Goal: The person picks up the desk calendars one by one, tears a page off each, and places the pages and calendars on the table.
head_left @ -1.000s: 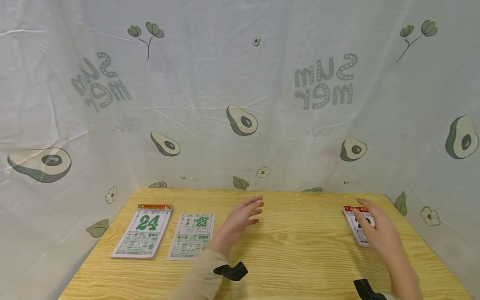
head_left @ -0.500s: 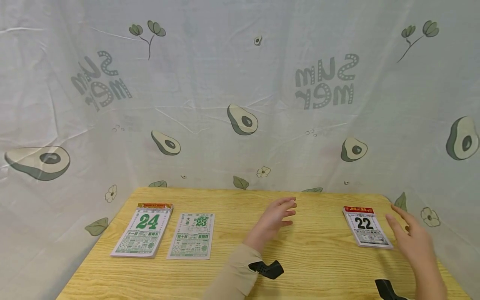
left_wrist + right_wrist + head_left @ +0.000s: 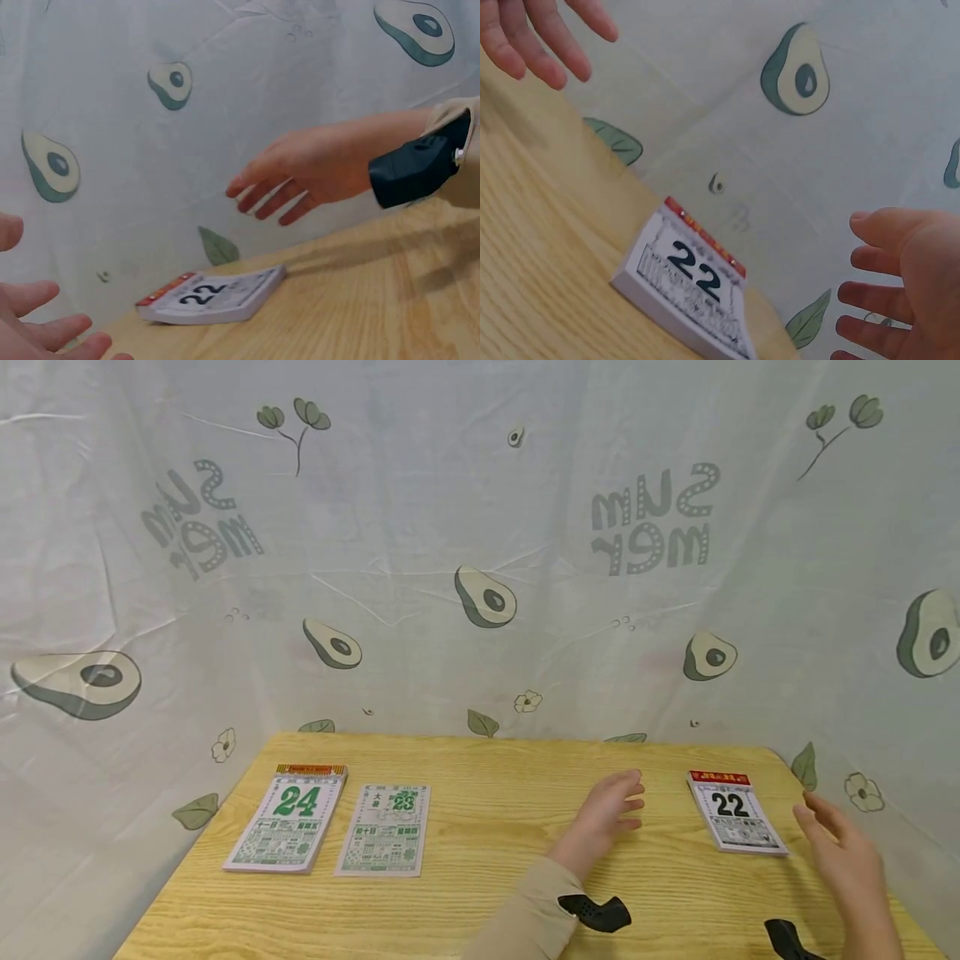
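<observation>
On the right side of the table lies a small tear-off calendar (image 3: pixel 735 814) with a red header and a black 22. My left hand (image 3: pixel 606 810) hovers to its left, fingers spread and holding nothing. To its right is my right hand (image 3: pixel 843 852), raised above the table with relaxed fingers and nothing in them. In the left wrist view the calendar (image 3: pixel 214 296) lies between both hands, its thick page block showing. The right wrist view has the calendar (image 3: pixel 686 277) apart from the fingers of the right hand (image 3: pixel 900 285).
A larger calendar (image 3: pixel 288 822) with a green 24 lies at the table's left. Beside it is a loose calendar sheet (image 3: pixel 384 831) with a green 23. A pale avocado-print curtain (image 3: pixel 420 527) stands behind the wooden table (image 3: pixel 480 893) and along its sides.
My left hand has moved right, from near the loose sheet toward the 22 calendar. My right hand has shifted from over that calendar to its right side, uncovering the number.
</observation>
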Tool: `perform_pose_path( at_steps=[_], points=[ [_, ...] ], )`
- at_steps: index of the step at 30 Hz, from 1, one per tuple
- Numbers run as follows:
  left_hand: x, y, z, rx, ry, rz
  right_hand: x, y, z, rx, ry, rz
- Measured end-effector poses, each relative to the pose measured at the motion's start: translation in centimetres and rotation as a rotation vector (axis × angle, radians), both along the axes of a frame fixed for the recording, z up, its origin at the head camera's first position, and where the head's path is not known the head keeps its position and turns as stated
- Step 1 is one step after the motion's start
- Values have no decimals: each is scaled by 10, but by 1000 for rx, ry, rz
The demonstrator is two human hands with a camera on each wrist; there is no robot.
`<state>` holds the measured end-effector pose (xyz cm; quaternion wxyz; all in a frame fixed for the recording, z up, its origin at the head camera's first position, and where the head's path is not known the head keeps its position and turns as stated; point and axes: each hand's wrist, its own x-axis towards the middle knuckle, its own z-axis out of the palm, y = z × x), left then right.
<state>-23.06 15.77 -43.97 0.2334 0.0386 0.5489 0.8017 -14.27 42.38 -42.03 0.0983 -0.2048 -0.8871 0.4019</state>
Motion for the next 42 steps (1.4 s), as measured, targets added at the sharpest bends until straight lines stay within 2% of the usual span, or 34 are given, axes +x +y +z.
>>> perform_pose_path(
  at_steps=[7, 11, 15, 18, 21, 29, 38, 42],
  points=[
    [10, 33, -13, 115, -81, -20, -6, 2, -18, -6, -34, -14],
    [13, 47, -23, 185, -156, -44, -13, 1, -28, -19, -43, -4],
    [14, 60, -33, 250, -212, -78, -19, 0, -37, -38, -48, -12],
    [16, 69, -36, 277, -230, -113, -21, -1, -40, -61, -55, -32],
    [19, 77, -36, 284, -237, -140, -22, -2, -42, -82, -69, -59],
    [26, 88, -35, 265, -244, -191, -21, -2, -42, -89, -116, -66],
    [29, 89, -35, 235, -242, -173, -18, -3, -45, -87, -91, -118],
    [31, 88, -35, 227, -249, -167, -17, -2, -47, -152, -72, -175]
  ],
)
